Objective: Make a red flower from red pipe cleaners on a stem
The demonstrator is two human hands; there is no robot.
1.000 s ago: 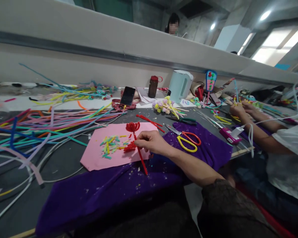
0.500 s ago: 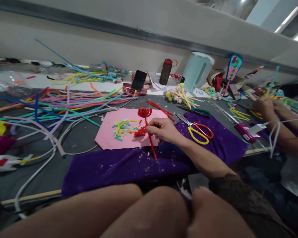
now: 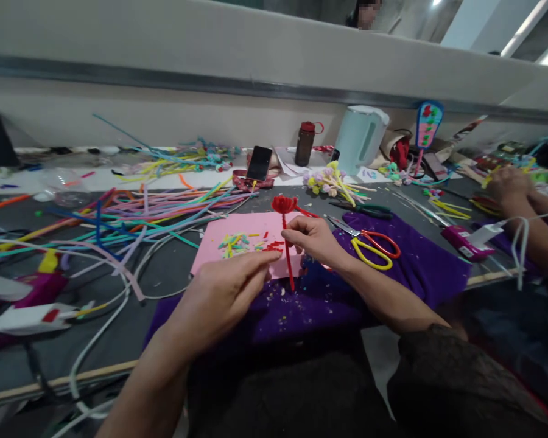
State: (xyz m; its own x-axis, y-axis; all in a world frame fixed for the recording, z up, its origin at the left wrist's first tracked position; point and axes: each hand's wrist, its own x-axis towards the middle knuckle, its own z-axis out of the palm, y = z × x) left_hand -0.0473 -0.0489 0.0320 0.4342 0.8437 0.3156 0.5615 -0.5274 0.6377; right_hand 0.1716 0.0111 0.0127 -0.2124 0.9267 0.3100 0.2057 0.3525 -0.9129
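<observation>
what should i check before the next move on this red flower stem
1. Right hand grips the red stem: ok, fingers pinch it near the middle and it stands upright.
2. Left hand has reached the stem: cannot tell, its fingertips sit close by the stem over the pink sheet, contact unclear.
3. Flower head intact: ok, a red curl tops the stem.
4. Cut bits contained: ok, they lie on the pink sheet.
5. Scissors clear of both hands: ok, lying on the purple cloth to the right.
6. Co-worker's hand apart: ok, far right.
</observation>
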